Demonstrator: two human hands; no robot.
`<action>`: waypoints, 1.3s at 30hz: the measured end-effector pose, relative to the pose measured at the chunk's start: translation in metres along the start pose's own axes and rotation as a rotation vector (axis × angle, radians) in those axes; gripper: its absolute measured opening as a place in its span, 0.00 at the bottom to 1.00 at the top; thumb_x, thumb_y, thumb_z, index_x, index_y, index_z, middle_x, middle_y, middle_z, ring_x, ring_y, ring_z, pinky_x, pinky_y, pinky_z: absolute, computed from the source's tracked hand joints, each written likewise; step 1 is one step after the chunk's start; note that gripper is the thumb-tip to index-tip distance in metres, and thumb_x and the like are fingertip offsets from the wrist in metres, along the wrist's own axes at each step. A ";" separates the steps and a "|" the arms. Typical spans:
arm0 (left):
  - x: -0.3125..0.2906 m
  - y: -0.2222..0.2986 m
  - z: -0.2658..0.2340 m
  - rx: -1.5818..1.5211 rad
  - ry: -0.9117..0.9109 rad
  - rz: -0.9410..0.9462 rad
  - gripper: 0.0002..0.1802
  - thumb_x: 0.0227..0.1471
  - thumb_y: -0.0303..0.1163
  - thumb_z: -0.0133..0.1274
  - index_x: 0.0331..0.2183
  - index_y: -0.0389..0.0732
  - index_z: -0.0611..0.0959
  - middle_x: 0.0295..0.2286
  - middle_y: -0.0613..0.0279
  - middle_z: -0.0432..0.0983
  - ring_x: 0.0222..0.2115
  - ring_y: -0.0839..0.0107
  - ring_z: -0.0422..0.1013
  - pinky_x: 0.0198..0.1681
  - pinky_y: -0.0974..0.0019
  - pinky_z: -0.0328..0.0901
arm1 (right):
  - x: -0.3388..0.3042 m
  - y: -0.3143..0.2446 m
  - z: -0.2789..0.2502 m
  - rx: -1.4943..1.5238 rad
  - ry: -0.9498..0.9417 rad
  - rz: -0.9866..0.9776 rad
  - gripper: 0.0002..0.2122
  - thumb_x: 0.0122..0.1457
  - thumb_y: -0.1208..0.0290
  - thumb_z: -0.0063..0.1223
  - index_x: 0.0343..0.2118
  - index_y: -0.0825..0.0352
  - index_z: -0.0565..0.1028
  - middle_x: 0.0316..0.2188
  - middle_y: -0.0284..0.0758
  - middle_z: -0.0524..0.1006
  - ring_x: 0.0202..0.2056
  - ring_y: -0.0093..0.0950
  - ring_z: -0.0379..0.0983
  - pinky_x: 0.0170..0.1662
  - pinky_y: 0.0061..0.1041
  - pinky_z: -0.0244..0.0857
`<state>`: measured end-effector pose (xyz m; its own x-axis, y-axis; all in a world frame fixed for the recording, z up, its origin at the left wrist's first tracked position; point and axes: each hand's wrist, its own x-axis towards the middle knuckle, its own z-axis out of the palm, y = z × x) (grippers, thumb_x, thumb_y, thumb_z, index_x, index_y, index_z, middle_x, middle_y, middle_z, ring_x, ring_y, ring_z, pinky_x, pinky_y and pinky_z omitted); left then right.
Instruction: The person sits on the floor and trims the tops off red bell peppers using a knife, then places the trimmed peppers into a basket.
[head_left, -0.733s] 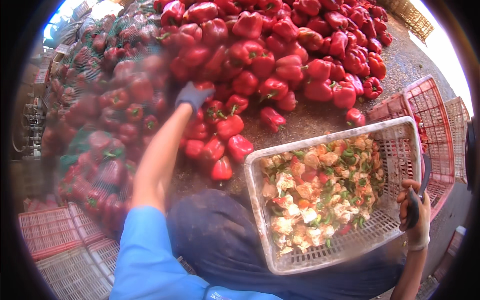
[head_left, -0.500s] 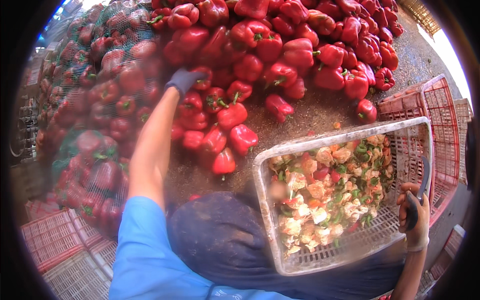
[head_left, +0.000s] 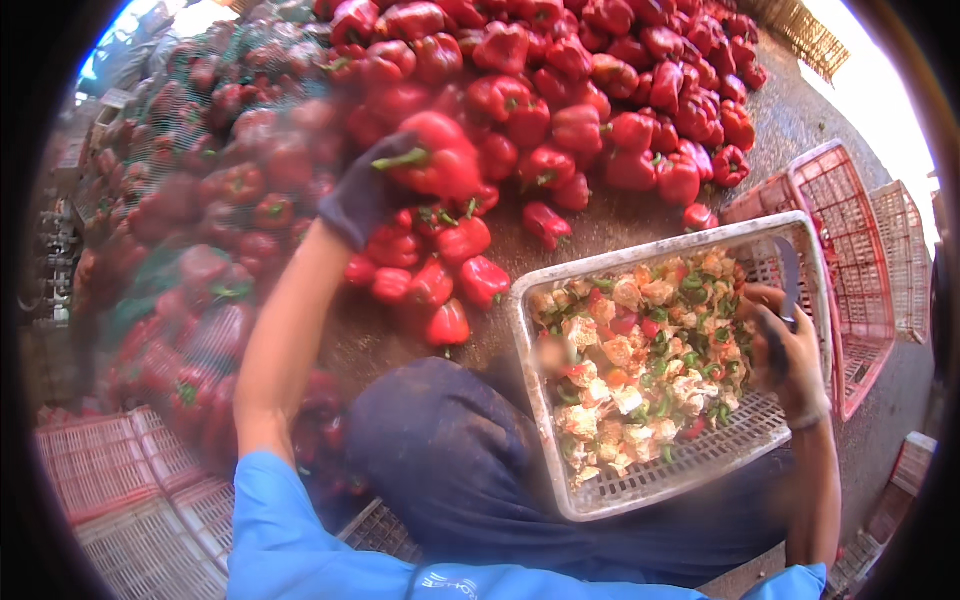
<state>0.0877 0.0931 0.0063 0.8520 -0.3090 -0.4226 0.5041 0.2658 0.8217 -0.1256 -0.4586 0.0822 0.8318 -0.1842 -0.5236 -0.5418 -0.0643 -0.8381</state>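
Observation:
My left hand [head_left: 362, 195], in a dark glove, grips a red bell pepper [head_left: 447, 160] with a green stem, raised over the near side of the pepper pile [head_left: 520, 100]. Over the right end of a whitish plastic crate [head_left: 655, 252], my right hand [head_left: 790, 355] is closed round the dark handle of a curved knife [head_left: 787, 270], its blade pointing up and away. Pale pepper cores, green stems and red scraps [head_left: 625, 350] lie in the crate, which rests at my lap. Part of my left hand's fingers is hidden behind the pepper.
Green mesh sacks [head_left: 190, 150] full of red peppers stand along the left. Red and white plastic crates [head_left: 100, 460] sit at the lower left. More red crates [head_left: 850, 280] lean beyond the crate on the right. A few loose peppers [head_left: 447, 323] lie on the floor before my knee.
My left hand has lifted a red bell pepper from the pile and drawn it nearer. My right hand, with the knife, has moved left over the crate. The view has shifted slightly.

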 end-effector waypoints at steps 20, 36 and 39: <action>-0.146 -0.059 0.340 -0.057 -0.274 -0.198 0.36 0.72 0.64 0.44 0.59 0.44 0.83 0.44 0.40 0.84 0.37 0.41 0.84 0.37 0.50 0.79 | -0.057 0.016 0.005 -0.160 -0.223 -0.518 0.19 0.76 0.54 0.52 0.48 0.70 0.79 0.34 0.28 0.79 0.34 0.17 0.73 0.35 0.25 0.69; -0.144 -0.135 0.298 0.100 -0.281 0.340 0.43 0.56 0.35 0.71 0.68 0.35 0.73 0.51 0.55 0.82 0.49 0.71 0.79 0.54 0.66 0.76 | -0.066 0.025 0.050 0.023 -0.199 -0.131 0.19 0.68 0.71 0.67 0.60 0.66 0.79 0.31 0.28 0.79 0.26 0.19 0.74 0.28 0.21 0.65; -0.156 -0.125 0.312 0.170 -0.007 0.395 0.31 0.56 0.30 0.67 0.59 0.31 0.81 0.44 0.62 0.82 0.43 0.75 0.78 0.51 0.67 0.74 | -0.078 0.021 0.053 0.064 -0.167 -0.246 0.21 0.72 0.65 0.63 0.63 0.67 0.76 0.24 0.20 0.72 0.20 0.10 0.63 0.23 0.16 0.54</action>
<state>-0.1519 -0.1772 0.0892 0.9737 -0.2198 -0.0606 0.1081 0.2112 0.9714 -0.1951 -0.3939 0.0974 0.9482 -0.0064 -0.3175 -0.3176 -0.0244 -0.9479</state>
